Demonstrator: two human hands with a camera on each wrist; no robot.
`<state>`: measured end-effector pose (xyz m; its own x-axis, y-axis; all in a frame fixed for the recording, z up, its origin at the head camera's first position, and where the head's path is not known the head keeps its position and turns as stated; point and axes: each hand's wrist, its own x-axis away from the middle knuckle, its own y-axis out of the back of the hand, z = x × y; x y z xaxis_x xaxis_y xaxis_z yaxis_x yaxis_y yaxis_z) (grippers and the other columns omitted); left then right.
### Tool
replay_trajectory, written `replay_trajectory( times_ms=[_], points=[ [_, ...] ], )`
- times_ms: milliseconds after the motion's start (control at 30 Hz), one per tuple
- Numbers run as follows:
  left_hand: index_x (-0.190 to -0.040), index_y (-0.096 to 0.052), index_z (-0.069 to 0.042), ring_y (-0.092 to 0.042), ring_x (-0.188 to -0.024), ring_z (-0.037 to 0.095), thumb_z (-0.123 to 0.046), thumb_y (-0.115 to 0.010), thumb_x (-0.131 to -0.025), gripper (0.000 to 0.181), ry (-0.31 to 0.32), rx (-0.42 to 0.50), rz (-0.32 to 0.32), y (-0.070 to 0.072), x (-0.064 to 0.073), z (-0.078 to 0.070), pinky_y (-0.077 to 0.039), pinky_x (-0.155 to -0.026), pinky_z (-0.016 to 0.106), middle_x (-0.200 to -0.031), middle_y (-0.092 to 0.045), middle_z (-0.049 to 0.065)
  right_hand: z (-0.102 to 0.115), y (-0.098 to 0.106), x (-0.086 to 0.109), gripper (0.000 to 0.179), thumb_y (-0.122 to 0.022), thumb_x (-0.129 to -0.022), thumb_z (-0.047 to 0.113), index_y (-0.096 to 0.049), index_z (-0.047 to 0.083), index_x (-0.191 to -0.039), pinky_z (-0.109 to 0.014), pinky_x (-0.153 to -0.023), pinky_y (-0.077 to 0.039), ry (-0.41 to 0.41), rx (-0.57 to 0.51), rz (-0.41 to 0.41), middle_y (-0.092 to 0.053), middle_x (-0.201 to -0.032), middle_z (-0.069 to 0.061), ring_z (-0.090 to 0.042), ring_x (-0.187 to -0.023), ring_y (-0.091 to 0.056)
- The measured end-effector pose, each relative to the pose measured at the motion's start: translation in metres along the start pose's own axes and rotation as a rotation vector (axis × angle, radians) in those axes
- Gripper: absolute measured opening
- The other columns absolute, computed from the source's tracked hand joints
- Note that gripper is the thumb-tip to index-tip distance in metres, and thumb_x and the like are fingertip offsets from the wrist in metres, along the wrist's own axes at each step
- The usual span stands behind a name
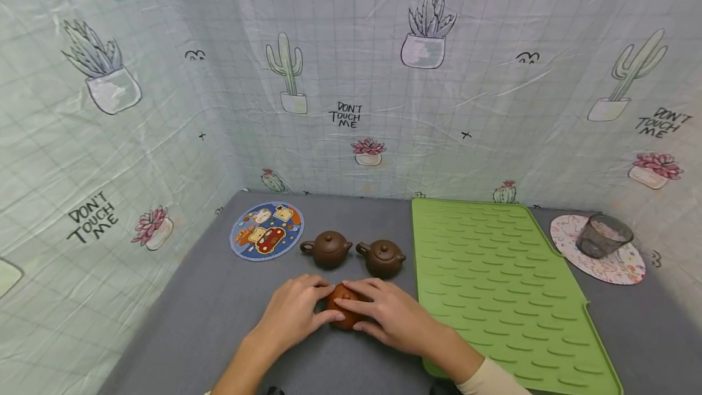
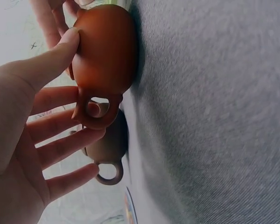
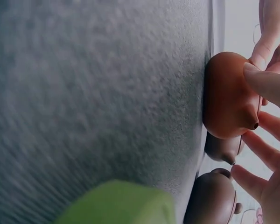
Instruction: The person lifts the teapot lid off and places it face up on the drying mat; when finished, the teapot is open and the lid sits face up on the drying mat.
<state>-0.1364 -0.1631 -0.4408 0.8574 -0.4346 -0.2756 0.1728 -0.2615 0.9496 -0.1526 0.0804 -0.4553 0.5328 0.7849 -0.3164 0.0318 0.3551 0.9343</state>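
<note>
A reddish-brown clay teapot [image 1: 348,323] sits on the grey cloth between both hands. My left hand [image 1: 293,309] holds its left side, thumb on the body near the lid and fingers around by the loop handle [image 2: 114,109]. From the right, my right hand [image 1: 392,313] grips it with its thumb on the near side and fingers across the top and far side. The spout [image 3: 247,119] points toward the right palm. Just beyond stand two dark brown teapots, one on the left [image 1: 329,252] and one on the right [image 1: 385,259], both lidded.
A green ridged mat [image 1: 493,273] lies to the right. Farther right, a dark translucent cup [image 1: 603,236] stands on a round patterned mat [image 1: 570,230]. At the back left lies a round blue cartoon mat [image 1: 293,233]. Printed curtains [image 1: 351,66] enclose the table.
</note>
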Motion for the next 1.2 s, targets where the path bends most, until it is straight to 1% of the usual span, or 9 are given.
replay_trajectory(
  times_ms=[100, 233, 367, 533, 733, 867, 1033, 1200],
  points=[
    [-0.114, -0.08, -0.016, -0.07, -0.094, 0.014, -0.053, -0.079, -0.082, 0.049, 0.006, -0.012, -0.014, -0.0007, 0.0013, -0.0019, -0.058, -0.08, 0.037, -0.107, -0.076, -0.005, 0.001, -0.0008, 0.0013, 0.051, -0.07, -0.096, 0.039, -0.057, 0.036, -0.145, -0.044, -0.103, -0.054, -0.015, -0.012, 0.003, -0.054, -0.155, 0.001, -0.019, -0.134, -0.057],
    [-0.113, -0.08, -0.017, -0.07, -0.095, 0.014, -0.05, -0.081, -0.081, 0.046, 0.026, 0.009, -0.029, -0.001, 0.0024, -0.0053, -0.058, -0.081, 0.037, -0.106, -0.076, -0.005, 0.0016, -0.002, 0.0017, 0.048, -0.07, -0.096, 0.035, -0.06, 0.034, -0.143, -0.042, -0.104, -0.054, -0.029, -0.023, -0.021, -0.056, -0.153, 0.003, -0.017, -0.134, -0.058],
    [-0.114, -0.08, -0.015, -0.069, -0.096, 0.015, -0.048, -0.081, -0.082, 0.046, 0.048, 0.042, -0.017, -0.0008, 0.0022, -0.0078, -0.059, -0.08, 0.036, -0.107, -0.076, -0.004, 0.002, -0.0017, 0.0002, 0.047, -0.072, -0.095, 0.032, -0.063, 0.032, -0.141, -0.039, -0.103, -0.055, -0.028, -0.021, -0.042, -0.06, -0.15, 0.003, -0.017, -0.131, -0.06],
    [-0.113, -0.08, -0.015, -0.069, -0.095, 0.014, -0.047, -0.081, -0.082, 0.045, 0.061, 0.071, -0.015, -0.0013, 0.0016, -0.0086, -0.059, -0.079, 0.035, -0.106, -0.076, -0.004, 0.0027, 0.0014, -0.0024, 0.048, -0.075, -0.092, 0.029, -0.065, 0.029, -0.139, -0.036, -0.099, -0.057, -0.041, -0.022, -0.037, -0.062, -0.147, 0.003, -0.017, -0.127, -0.062],
    [-0.114, -0.08, -0.015, -0.068, -0.095, 0.013, -0.047, -0.082, -0.081, 0.046, 0.061, 0.07, -0.012, -0.0017, 0.0027, -0.0072, -0.059, -0.079, 0.034, -0.106, -0.075, -0.005, 0.0052, 0.0015, -0.0045, 0.048, -0.076, -0.091, 0.029, -0.066, 0.029, -0.138, -0.034, -0.097, -0.058, -0.033, 0.004, -0.046, -0.062, -0.147, 0.005, -0.015, -0.127, -0.062],
    [-0.113, -0.08, -0.016, -0.067, -0.095, 0.012, -0.048, -0.082, -0.082, 0.046, 0.061, 0.06, -0.01, -0.0013, 0.0034, -0.0069, -0.058, -0.079, 0.034, -0.106, -0.075, -0.006, 0.0059, 0.0016, -0.0052, 0.048, -0.076, -0.09, 0.03, -0.066, 0.03, -0.137, -0.033, -0.097, -0.058, -0.043, 0.011, -0.04, -0.062, -0.147, 0.006, -0.014, -0.128, -0.063],
    [-0.112, -0.081, -0.017, -0.068, -0.097, 0.012, -0.05, -0.081, -0.081, 0.046, 0.047, 0.036, -0.032, -0.0032, 0.0042, -0.0069, -0.057, -0.081, 0.035, -0.107, -0.076, -0.006, 0.0051, 0.0046, -0.0055, 0.049, -0.077, -0.09, 0.03, -0.066, 0.029, -0.137, -0.035, -0.096, -0.059, -0.071, -0.012, -0.017, -0.063, -0.146, 0.005, -0.015, -0.127, -0.064],
    [-0.113, -0.08, -0.017, -0.07, -0.102, 0.013, -0.05, -0.082, -0.079, 0.048, 0.036, 0.032, -0.059, -0.0052, 0.0042, -0.0066, -0.058, -0.086, 0.037, -0.11, -0.077, -0.006, 0.0034, 0.0076, -0.0066, 0.047, -0.077, -0.091, 0.029, -0.067, 0.024, -0.136, -0.035, -0.097, -0.058, -0.055, -0.049, -0.025, -0.064, -0.144, 0.002, -0.015, -0.127, -0.065]
  ],
)
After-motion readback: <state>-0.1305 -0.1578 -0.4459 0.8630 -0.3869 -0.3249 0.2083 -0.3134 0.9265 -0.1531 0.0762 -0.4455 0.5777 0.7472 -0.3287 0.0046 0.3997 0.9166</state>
